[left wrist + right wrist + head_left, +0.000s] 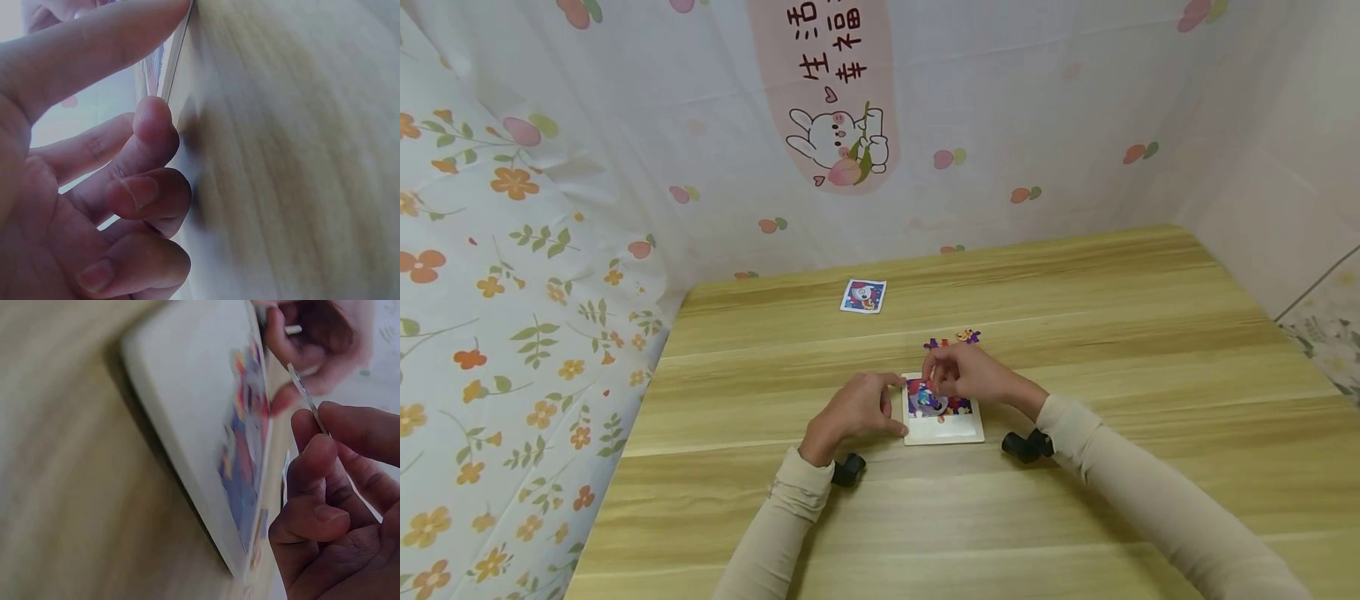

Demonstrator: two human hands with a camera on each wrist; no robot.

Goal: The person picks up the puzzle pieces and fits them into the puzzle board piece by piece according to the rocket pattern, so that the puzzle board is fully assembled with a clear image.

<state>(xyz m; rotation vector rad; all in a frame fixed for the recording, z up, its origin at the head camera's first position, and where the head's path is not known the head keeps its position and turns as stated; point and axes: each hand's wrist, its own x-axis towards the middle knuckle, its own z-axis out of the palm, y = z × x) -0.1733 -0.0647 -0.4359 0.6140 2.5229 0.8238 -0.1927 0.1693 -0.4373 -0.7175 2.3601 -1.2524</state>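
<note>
A white puzzle tray [943, 432] lies on the table, its upper part partly filled with colourful puzzle pieces, also seen from the side in the right wrist view. My right hand [966, 372] is over the tray's upper part, thumb and fingertip pinching a thin puzzle piece [303, 390] that is seen edge-on. My left hand [859, 406] is at the tray's left edge: the index fingertip touches near the upper corner and the thumb rests lower down. In the left wrist view, the other fingers [150, 194] are loosely bent beside the table surface.
Loose puzzle pieces [968, 336] lie just beyond the tray, partly behind my right hand. Farther back on the wooden table [760, 358] is a small picture card [863, 297]. Printed cloth [992, 108] hangs behind the table, and floral cloth [512, 308] at the left.
</note>
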